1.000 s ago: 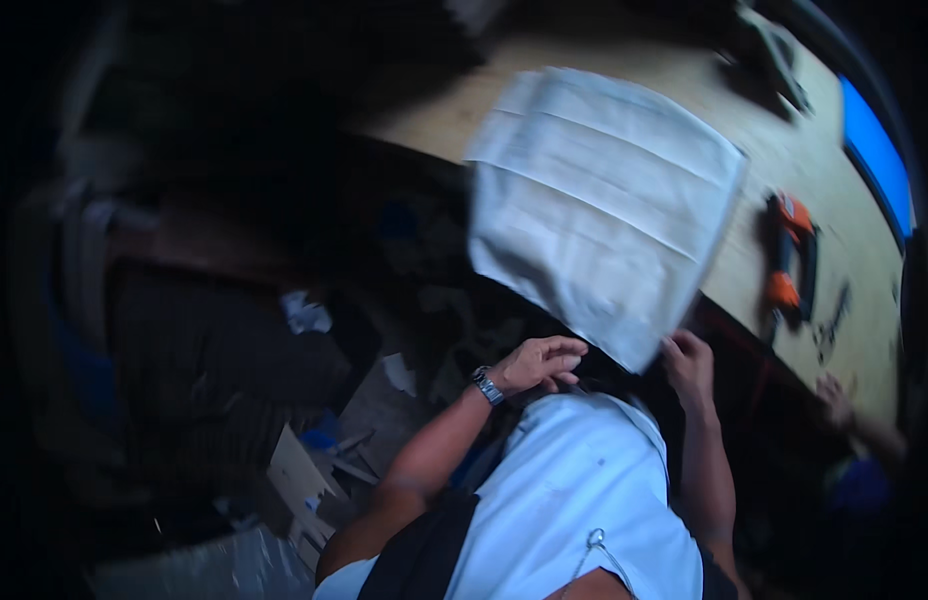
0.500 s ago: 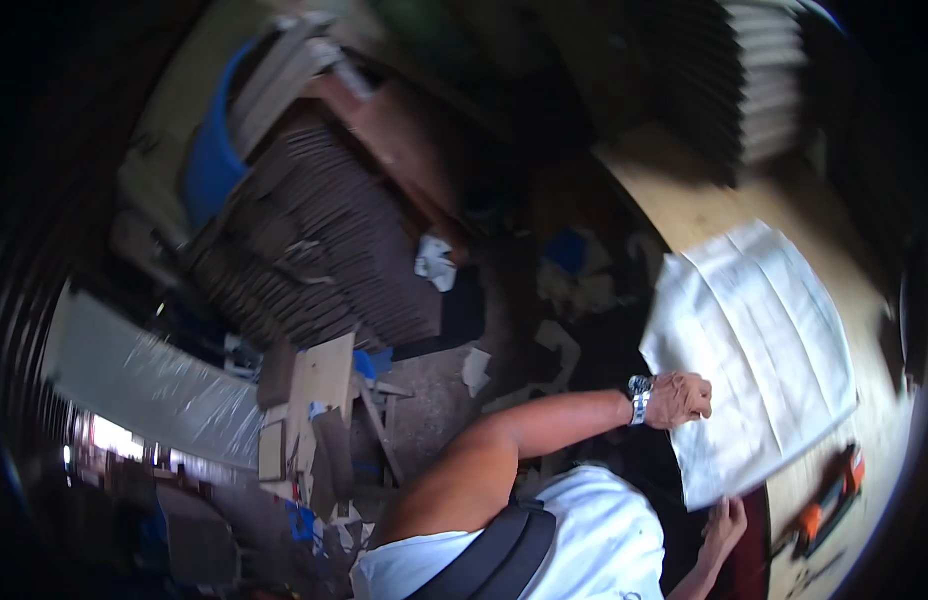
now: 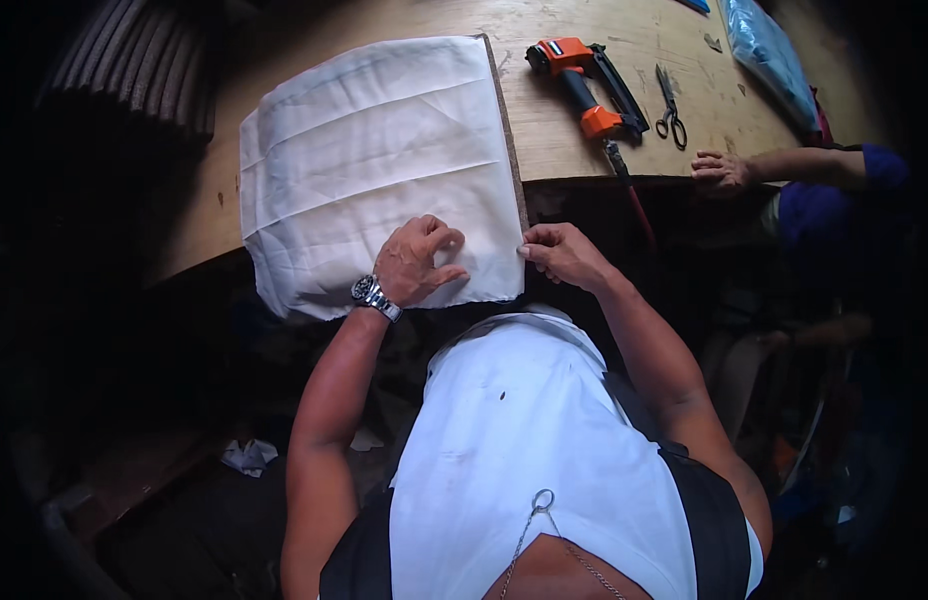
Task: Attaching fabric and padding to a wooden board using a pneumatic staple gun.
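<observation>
Plywood worktop (image 3: pixel 544 130) bears creased white fabric (image 3: pixel 364 140) under L hand (image 3: pixel 414 262), its fingers apart, & just left of R hand (image 3: pixel 567 258), apparently pinched on the edge; uneven R pull w/ light L pressure could skew it.

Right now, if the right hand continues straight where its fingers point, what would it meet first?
The right hand points leftward, so it would probably meet the right edge of the white cloth first, or the brown strip along it; whether they already touch is unclear.

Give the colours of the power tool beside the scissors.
The power tool is orange and black; best seen in the head view.
</observation>
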A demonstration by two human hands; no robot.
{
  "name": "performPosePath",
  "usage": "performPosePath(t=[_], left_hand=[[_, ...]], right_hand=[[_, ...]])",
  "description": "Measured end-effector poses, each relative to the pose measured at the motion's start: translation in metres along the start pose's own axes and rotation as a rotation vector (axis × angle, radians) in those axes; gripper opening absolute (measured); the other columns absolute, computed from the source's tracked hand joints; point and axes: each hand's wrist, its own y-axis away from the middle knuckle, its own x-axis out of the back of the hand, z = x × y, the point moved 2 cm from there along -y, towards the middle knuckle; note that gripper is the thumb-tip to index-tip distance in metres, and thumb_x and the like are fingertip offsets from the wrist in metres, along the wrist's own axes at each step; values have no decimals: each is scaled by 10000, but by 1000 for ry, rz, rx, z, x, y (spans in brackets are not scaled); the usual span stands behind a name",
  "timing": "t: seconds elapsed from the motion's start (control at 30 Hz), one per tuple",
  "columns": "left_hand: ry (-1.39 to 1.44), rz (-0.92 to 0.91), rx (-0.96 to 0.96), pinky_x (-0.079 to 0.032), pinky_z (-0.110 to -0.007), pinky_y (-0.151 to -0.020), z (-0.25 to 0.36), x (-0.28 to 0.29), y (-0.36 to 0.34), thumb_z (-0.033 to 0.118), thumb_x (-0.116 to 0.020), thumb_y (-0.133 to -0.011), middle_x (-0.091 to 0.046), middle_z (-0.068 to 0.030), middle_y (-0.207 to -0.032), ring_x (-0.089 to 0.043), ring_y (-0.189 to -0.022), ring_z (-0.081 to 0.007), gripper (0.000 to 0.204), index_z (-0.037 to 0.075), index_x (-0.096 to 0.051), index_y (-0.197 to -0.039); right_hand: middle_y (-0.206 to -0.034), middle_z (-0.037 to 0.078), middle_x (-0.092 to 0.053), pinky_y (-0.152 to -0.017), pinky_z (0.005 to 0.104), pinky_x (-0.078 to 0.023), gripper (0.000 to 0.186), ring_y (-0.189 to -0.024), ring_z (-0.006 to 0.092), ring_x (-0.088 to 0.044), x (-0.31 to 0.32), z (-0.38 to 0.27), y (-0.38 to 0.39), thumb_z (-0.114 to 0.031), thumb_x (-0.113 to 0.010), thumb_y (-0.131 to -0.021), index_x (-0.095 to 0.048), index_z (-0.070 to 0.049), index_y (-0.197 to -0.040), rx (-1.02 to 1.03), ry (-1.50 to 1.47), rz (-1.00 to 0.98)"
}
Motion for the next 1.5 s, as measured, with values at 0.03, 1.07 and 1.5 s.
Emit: performPosePath(t=[0.03, 1.07, 1.5], left_hand=[[2, 15, 11, -525, -370, -795, 7, 2, -3, 311, -854, -696, -630, -87, -1006, -658, -891, -257, 467, 99, -654, -1061], [-186, 352, -165, -424, -430, -1050, 78, -57, -6, 111, -749, -800, -571, -146, -1323, -526, -1269, -310, 461, 18, -600, -1226], [-472, 311, -56, -387, -413, -1099, 43, -97, -16, 147, -649, -880, -552, -57, -1427, -502, -1329, -276, 449, 96, -607, -1324]], right_hand=[[-750, 3, -634, -589, 240, -486, 174, -642, 73, -570, 2, -2, 4, -201, -661, -938, -682, -39, -995, -11, 3, 3], [-1203, 123, -545, -917, 361, -522, 165, -1062, 297, -606, -6, 7, 5, 10, -697, -771, -696, -49, -925, 680, 552, 373], [-1292, 90, -579, -837, 285, -539, 576, -1120, 146, -583, -21, 40, 0, -101, -626, -945, -387, -26, -1463, 155, -270, -5]])
